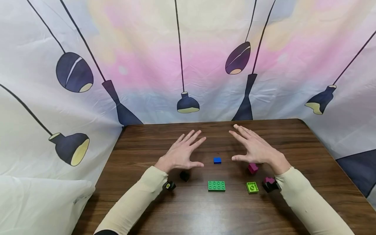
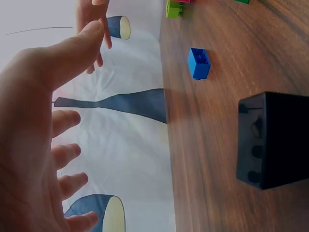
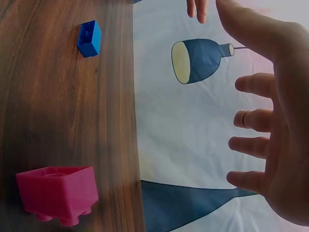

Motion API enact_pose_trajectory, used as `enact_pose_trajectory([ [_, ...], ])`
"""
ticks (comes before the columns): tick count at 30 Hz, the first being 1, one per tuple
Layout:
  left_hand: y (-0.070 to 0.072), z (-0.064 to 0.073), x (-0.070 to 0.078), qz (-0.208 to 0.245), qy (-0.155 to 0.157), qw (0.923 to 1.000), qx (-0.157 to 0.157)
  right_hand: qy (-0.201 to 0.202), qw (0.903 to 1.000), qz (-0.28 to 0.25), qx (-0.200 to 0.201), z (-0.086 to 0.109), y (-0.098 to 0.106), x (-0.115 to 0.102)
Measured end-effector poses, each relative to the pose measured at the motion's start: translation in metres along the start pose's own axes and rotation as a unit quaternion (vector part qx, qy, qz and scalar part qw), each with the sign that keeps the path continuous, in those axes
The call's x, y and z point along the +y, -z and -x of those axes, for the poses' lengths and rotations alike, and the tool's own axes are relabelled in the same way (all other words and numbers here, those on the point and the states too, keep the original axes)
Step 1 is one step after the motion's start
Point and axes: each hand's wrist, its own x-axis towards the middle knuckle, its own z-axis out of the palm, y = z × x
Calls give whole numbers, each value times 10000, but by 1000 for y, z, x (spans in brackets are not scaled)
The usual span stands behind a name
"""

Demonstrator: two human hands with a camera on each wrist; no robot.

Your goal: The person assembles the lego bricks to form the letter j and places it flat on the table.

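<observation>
fingers spread wide and grasping nothing, a person's left hand (image 1: 180,155) and right hand (image 1: 254,147) hover above the desk (image 1: 141,140), thumbs pointing toward each other. a blue brick (image 1: 217,160) lies between the thumbs, nearer the far edge than the green brick (image 1: 216,186), which sits studs up. beneath the right hand a magenta brick (image 1: 253,168) rests on its side; a second magenta brick (image 1: 268,180) is partly hidden behind the right wrist camera (image 1: 271,186). a lime brick (image 1: 252,187) lies hollow side up, toward the right edge from the green one, and a black block (image 1: 184,176) is near the left wrist. a wrist dipping too low could knock the black block or second magenta piece askew, and the lime brick, pressed on as it lies, would probably not seat. the wood-grain desk shines under overhead light; past its far edge hangs a creased pastel backdrop (image 1: 152,58) printed with dark pendant lamps (image 1: 188,106), with white cloth (image 1: 38,205) off the left edge.
</observation>
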Motion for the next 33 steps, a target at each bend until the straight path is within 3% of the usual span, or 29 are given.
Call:
enact_pose_trajectory([
  [22,-6,9,7,134,-161,9996,-179,23,9997,-216,129,12,-6,2],
  [33,-11,14,10,359,-346,9987,-127,-301,9972,-671,-117,21,-9,2],
])
